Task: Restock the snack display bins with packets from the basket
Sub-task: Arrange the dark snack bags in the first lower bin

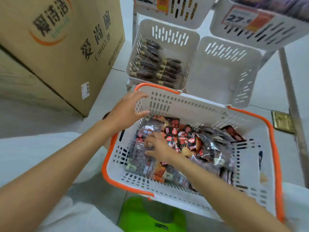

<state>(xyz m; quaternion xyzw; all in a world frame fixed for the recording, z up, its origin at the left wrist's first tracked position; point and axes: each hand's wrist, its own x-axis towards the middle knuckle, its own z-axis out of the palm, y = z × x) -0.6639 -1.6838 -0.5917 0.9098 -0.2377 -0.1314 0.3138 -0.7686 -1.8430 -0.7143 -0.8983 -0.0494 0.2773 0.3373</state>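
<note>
The right hand [158, 148] lies in the basket [192, 106], fingers spread over the packets [205, 148] and gripping none. The left hand [128, 109] is open at the basket's 10 o'clock corner; I cannot tell if it touches. At 12 o'clock from the basket is a bin [168, 33] half-filled with dark packets, with another bin [224, 52] at its 3 o'clock. A carton [66, 47] stands at 10 o'clock.

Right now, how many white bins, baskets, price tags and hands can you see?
White bins: 4 (upper left bin, upper right bin, lower left bin, lower right bin)
Orange-rimmed basket: 1
Price tags: 2
Hands: 2 (left hand, right hand)
Total: 9
</note>
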